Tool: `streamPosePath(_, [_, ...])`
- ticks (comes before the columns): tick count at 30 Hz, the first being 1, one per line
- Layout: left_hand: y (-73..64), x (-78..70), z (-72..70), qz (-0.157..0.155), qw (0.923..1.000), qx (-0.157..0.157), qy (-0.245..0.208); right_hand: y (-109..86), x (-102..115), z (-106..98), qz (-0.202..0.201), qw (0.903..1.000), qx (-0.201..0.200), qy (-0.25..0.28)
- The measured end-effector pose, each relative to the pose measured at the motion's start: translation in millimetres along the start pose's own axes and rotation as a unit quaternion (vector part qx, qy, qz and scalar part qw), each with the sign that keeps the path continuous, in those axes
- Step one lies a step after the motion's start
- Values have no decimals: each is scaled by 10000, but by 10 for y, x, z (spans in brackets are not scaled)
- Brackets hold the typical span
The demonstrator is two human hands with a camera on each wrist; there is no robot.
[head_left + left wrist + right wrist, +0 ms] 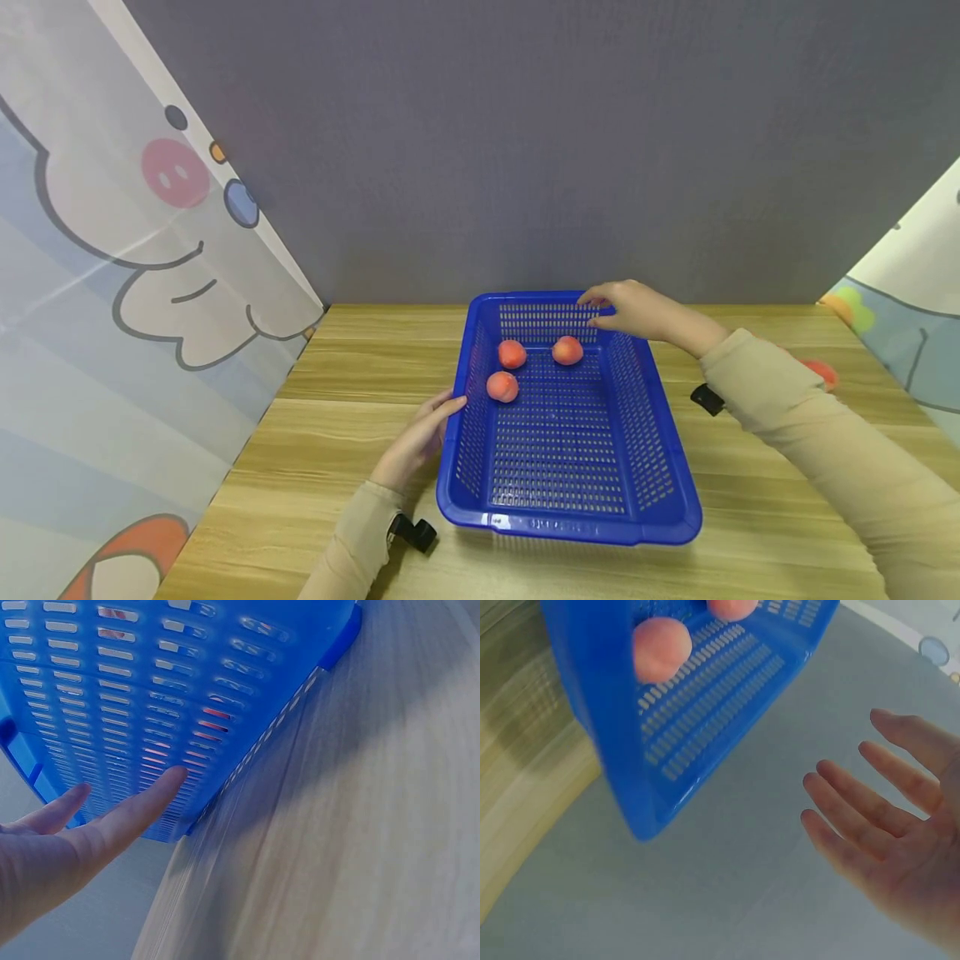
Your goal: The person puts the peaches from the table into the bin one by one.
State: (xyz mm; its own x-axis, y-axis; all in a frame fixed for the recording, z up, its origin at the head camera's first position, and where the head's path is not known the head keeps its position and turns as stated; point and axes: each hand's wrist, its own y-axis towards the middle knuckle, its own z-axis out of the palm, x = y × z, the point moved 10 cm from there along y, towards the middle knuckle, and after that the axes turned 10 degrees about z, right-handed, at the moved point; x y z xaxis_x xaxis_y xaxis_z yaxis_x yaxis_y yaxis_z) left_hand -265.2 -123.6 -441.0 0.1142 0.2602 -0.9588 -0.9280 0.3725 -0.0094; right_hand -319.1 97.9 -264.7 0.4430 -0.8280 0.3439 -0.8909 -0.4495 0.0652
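A blue plastic basket (555,527) with slotted walls stands on the wooden table. Three peaches lie towards its back: one peach (567,351) near the middle, a second peach (512,354) to its left, and a third peach (502,387) nearer the left wall. My left hand (416,442) is at the basket's left side, thumb at the rim; in the left wrist view its extended fingers (142,814) lie along the outer wall. Above the back right corner, my right hand (630,310) hovers with fingers spread and loosely bent. The right wrist view shows nothing in its palm.
On the table (360,367) at the right, a reddish round thing (821,372) is mostly hidden behind the right sleeve (795,408). A grey wall (525,150) rises behind the table. A cartoon-printed sheet (112,250) hangs at the left.
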Motion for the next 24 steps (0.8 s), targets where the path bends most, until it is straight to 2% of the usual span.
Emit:
streamPosePath(8, [2, 8, -11, -18, 10000, -38, 38, -135, -256, -182, 309, 9994, -140, 110])
streamPosePath(15, [8, 3, 7, 70, 9998, 167, 46, -272, -547, -276, 681, 9973, -226, 159])
streamPosePath(24, [-3, 0, -10, 9, 10000, -20, -4, -412, -854, -316, 924, 9952, -313, 99])
